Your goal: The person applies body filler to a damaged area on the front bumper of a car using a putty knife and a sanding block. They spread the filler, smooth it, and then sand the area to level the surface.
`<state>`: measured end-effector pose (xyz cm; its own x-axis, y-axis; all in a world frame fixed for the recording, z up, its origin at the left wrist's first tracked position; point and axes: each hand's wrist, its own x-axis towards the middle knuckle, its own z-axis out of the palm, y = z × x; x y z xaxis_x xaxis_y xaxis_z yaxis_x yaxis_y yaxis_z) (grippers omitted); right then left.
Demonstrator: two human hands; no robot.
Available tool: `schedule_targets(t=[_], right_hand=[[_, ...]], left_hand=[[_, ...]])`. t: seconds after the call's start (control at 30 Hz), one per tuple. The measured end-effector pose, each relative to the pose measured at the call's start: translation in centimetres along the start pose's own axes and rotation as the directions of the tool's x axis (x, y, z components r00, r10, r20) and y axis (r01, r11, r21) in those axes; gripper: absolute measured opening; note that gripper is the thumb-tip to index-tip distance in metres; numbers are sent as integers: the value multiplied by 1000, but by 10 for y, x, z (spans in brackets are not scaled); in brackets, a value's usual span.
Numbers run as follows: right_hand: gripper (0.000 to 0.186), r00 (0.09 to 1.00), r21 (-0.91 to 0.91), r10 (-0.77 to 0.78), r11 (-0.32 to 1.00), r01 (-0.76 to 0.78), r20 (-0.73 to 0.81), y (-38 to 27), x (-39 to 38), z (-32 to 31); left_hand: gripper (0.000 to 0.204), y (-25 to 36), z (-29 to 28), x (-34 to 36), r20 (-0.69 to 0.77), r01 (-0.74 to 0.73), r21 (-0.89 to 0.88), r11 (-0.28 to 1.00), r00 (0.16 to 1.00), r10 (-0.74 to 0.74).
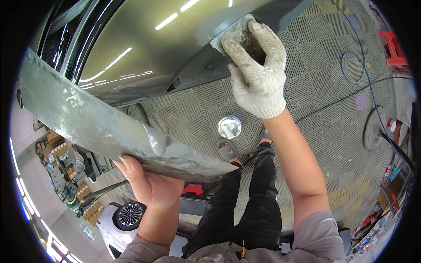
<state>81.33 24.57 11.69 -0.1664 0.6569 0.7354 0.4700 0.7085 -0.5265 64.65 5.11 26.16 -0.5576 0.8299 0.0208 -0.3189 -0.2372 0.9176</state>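
My bare left hand (pixel 153 186) grips the lower edge of a long, curved board (pixel 96 120), its thumb over the edge. Grey, putty-like smears coat this board, which narrows to a point on the right. In a soiled white knit glove, my right hand (pixel 263 76) pinches a flat, grey-caked spreader (pixel 230 37), fingers on top and thumb below. That spreader lies against, or just over, the glossy dark car panel (pixel 144 48). Beside its edge a dull grey patch (pixel 217 19) shows on the panel. The spreader's far side is partly hidden by my fingers.
An open tin (pixel 230 127) stands on the patterned floor mat (pixel 315 87) near my feet. A blue hose (pixel 344 65) loops at the right, near a red stool (pixel 391 48) and a round base (pixel 373 127). A light-coloured car (pixel 109 228) with a spoked wheel is at the lower left.
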Motion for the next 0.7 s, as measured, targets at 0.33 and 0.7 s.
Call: schedule_targets(t=[0.33,0.7], right_hand=[[64,998,-39,-17,999,19,66,6,-10,6],[66,999,-63,-16,998,18,47,7,-16,8]], left_hand=[[50,-2,3,-1,-71,9,32,999,997,-7],[49,-4,4,-2,-15,4,-14,1000,1000,-4]])
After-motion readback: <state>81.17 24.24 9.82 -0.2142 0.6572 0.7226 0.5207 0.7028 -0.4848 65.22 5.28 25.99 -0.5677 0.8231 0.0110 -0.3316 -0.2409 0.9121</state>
